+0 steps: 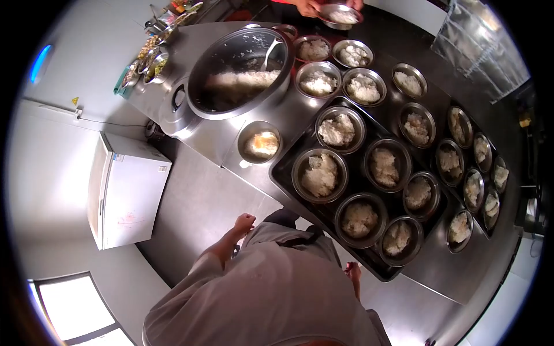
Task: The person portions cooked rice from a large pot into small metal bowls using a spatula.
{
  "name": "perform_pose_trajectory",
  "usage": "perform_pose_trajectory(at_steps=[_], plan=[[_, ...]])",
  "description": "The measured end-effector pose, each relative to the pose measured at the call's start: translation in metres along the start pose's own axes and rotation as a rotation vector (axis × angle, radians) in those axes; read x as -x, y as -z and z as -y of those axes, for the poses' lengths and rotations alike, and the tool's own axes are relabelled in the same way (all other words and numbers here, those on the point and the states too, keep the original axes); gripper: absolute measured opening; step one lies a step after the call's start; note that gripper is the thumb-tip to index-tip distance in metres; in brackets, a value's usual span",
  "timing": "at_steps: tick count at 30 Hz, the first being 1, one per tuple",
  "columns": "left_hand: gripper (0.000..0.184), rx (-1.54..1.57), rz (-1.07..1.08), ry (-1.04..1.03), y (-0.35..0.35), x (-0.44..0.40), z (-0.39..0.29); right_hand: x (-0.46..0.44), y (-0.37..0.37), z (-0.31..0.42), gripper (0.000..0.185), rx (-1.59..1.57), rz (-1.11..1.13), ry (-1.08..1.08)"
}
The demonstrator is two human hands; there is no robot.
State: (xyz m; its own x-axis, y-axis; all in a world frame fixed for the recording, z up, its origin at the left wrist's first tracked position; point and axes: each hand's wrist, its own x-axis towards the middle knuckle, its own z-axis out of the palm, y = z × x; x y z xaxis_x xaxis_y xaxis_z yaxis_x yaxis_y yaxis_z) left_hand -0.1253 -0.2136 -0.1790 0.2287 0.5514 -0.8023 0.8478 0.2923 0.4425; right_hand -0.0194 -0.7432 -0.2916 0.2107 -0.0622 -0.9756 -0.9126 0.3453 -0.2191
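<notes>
My left hand point(245, 222) hangs beside my body, its fingers curled in, with nothing visible in it. On my other side, my right hand point(352, 270) is down near the table edge, partly behind my shirt; its fingers look curled and no object shows in it. Nearest to it is a black tray point(388, 273) holding several steel bowls of rice, such as this front bowl point(399, 238). A single bowl point(259, 142) with rice and something yellowish stands on the table left of the tray. Neither hand touches a bowl.
A large rice pot point(199, 98) with a white spoon point(270, 55) stands at the back left, its lid point(176, 109) beside it. Across the table, another person's hands point(309, 8) hold a bowl of rice point(340, 17). A second tray point(490, 230) lies right. A white freezer point(130, 199) stands left.
</notes>
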Motion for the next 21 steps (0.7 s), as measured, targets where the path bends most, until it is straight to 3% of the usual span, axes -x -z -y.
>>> perform_pose_trajectory(at_steps=[2, 4, 8, 12, 14, 16, 17, 19, 21], plan=[[0.028, 0.040, -0.015, -0.008, 0.006, -0.004, 0.018, 0.003, -0.002, -0.001, 0.031, 0.006, 0.018, -0.026], [0.029, -0.001, -0.035, -0.046, 0.015, -0.004, 0.030, 0.012, -0.010, -0.001, 0.013, 0.043, 0.002, 0.000], [0.028, -0.026, -0.071, -0.060, 0.039, -0.029, 0.059, 0.011, -0.010, -0.012, 0.013, -0.005, 0.097, 0.052], [0.029, 0.064, -0.011, 0.029, 0.061, -0.047, 0.048, 0.057, -0.042, -0.021, 0.010, 0.070, 0.033, 0.118], [0.030, 0.065, 0.006, 0.020, 0.075, -0.062, 0.039, 0.043, -0.043, -0.041, 0.008, 0.211, 0.116, 0.348], [0.030, 0.071, 0.013, 0.020, 0.091, -0.081, 0.029, 0.052, -0.062, -0.052, 0.008, 0.162, -0.098, 0.152], [0.031, 0.072, 0.032, 0.032, 0.102, -0.092, 0.024, 0.057, -0.075, -0.061, 0.008, 0.158, -0.103, 0.168], [0.030, 0.087, 0.054, 0.029, 0.128, -0.117, 0.013, 0.040, -0.075, -0.101, 0.009, 0.360, -0.076, 0.388], [0.030, 0.095, 0.054, 0.028, 0.160, -0.136, -0.009, 0.058, -0.117, -0.113, 0.010, 0.117, -0.023, 0.352]])
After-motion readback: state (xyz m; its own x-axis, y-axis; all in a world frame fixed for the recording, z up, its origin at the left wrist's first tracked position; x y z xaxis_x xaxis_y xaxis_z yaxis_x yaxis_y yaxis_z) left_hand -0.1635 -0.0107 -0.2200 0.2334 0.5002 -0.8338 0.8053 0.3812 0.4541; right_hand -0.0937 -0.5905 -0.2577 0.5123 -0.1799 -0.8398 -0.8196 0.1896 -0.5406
